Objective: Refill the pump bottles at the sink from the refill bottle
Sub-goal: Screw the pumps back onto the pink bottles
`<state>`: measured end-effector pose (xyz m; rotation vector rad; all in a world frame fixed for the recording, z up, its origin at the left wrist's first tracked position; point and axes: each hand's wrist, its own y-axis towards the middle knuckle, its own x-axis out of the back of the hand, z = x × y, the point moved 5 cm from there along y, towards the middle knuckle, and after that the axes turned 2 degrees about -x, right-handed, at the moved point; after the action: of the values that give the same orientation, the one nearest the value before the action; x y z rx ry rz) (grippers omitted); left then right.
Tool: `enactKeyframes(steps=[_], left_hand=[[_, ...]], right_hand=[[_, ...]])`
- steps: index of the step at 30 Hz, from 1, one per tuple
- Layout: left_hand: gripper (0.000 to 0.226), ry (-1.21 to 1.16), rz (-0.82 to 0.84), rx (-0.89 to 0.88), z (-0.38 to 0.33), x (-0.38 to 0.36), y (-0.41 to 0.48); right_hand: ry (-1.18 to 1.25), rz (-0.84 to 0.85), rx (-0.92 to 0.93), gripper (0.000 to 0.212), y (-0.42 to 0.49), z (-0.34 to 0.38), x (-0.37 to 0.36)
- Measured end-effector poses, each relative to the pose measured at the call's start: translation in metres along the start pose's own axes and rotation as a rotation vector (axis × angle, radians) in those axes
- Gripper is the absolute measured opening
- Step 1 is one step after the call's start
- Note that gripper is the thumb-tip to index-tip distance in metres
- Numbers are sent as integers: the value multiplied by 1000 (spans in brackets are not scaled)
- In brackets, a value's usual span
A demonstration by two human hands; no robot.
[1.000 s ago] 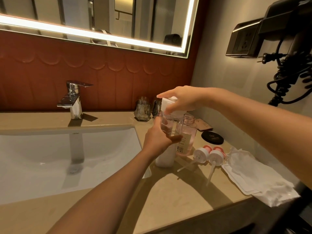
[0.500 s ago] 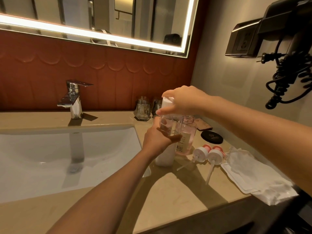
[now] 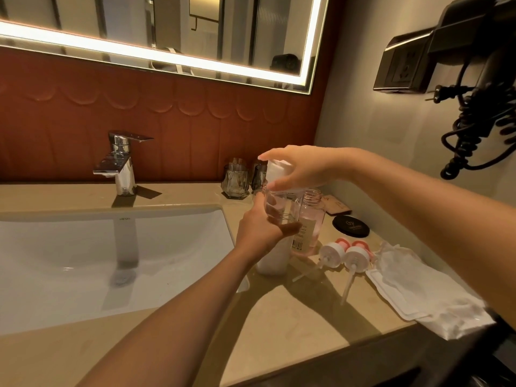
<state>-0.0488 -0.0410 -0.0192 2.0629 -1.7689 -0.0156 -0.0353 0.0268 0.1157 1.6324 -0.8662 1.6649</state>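
A tall bottle (image 3: 273, 261), clear above and white below, stands on the counter beside the sink basin (image 3: 111, 247). My left hand (image 3: 259, 233) grips its middle. My right hand (image 3: 301, 169) comes from above and holds the white cap (image 3: 276, 170) on its top, thumb and fingers curled round it. Just behind stands an uncapped pink bottle (image 3: 310, 219) with a label. Two white and pink pump heads (image 3: 344, 254) with their tubes lie on the counter to the right.
A chrome tap (image 3: 122, 163) is behind the basin. Two glass tumblers (image 3: 236, 181) stand at the back wall, with a black round coaster (image 3: 350, 226) near them. A white cloth (image 3: 424, 289) lies at the counter's right edge. A hair dryer with a coiled cord (image 3: 469, 129) hangs on the wall.
My right hand has shifted its fingers round the white cap, as in a twist. My left hand and the bottle have stayed in place.
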Motion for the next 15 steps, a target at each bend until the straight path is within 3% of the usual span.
enactKeyframes(steps=[3,5,9,12,15], left_hand=[[77,-27,5,1,0,0,0],[69,-36,1,5,1,0,0],[66,-18,-3,-12,2,1,0],[66,32,-9,-27,0,0,1],[69,50,-15,-35,-1,0,0]], right_hand=[[-381,-232,-107,82,0,-3,2],[-429,-330,-138,86,1,-7,6],[-46,-177,-203,84,2,-25,4],[219,-23,-55,63,0,-28,-2],[217,-96,31,54,-1,-26,-4]])
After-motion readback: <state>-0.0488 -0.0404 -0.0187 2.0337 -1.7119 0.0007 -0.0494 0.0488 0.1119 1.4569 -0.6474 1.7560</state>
